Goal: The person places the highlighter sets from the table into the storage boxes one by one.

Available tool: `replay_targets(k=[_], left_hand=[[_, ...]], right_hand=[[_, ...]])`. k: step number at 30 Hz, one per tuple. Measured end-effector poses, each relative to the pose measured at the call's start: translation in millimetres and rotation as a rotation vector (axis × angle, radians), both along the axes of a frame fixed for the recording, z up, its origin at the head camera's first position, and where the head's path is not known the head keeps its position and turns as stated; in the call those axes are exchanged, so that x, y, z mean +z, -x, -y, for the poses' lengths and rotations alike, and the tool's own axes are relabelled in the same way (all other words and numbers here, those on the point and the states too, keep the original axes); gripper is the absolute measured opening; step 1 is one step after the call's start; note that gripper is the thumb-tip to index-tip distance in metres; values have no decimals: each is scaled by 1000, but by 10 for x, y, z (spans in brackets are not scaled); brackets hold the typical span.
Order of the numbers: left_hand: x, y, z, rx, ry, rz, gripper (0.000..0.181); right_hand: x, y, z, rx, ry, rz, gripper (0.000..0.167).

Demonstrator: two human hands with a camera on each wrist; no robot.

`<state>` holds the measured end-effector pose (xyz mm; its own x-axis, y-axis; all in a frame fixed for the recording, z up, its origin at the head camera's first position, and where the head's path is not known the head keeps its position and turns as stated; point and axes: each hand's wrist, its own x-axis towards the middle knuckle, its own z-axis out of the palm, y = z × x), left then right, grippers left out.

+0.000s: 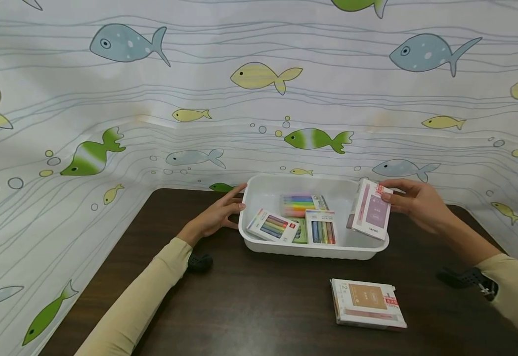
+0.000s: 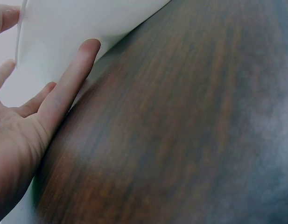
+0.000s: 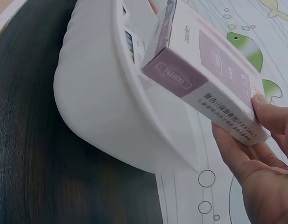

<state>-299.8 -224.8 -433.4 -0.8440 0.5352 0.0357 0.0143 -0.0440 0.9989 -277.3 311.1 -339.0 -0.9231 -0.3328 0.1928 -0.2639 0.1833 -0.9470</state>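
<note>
In the head view my right hand [image 1: 421, 205] pinches a white and purple cardboard box [image 1: 370, 212] by its upper right corner. The box is tilted over the right end of a white plastic tray [image 1: 312, 251]. The right wrist view shows my thumb on one face of it and the fingers behind. My left hand [image 1: 216, 212] rests against the tray's left end, its fingers spread and fairly straight. Inside the tray lie a white box of coloured pens [image 1: 273, 226], a second such box [image 1: 322, 228], a clear rainbow-coloured pack [image 1: 298, 204] and a partly covered green item [image 1: 301, 233].
A white and orange box [image 1: 367, 302] lies flat on the dark wooden table [image 1: 241, 306], in front of the tray on the right. Behind the table hangs a fish-patterned sheet [image 1: 241, 44], close to the tray's back rim.
</note>
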Motion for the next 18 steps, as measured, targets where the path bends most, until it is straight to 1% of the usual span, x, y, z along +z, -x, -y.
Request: replay_targets(k=[3,8,12,18], left_hand=[[-11,-8,-3,4,2,0,67],[-5,-20,-6,19,7,-2,68],[2,-19,-1,28,9,-5,68],[-9,1,0,14,12,-7,68]], right_hand=[[-29,14,52,9,8,-14,37],[-24,5,131,-13,-67,-52,38],[-14,0,158,-2,-125,-62,39],[-44,-29,151,-19,-230,-84,36]])
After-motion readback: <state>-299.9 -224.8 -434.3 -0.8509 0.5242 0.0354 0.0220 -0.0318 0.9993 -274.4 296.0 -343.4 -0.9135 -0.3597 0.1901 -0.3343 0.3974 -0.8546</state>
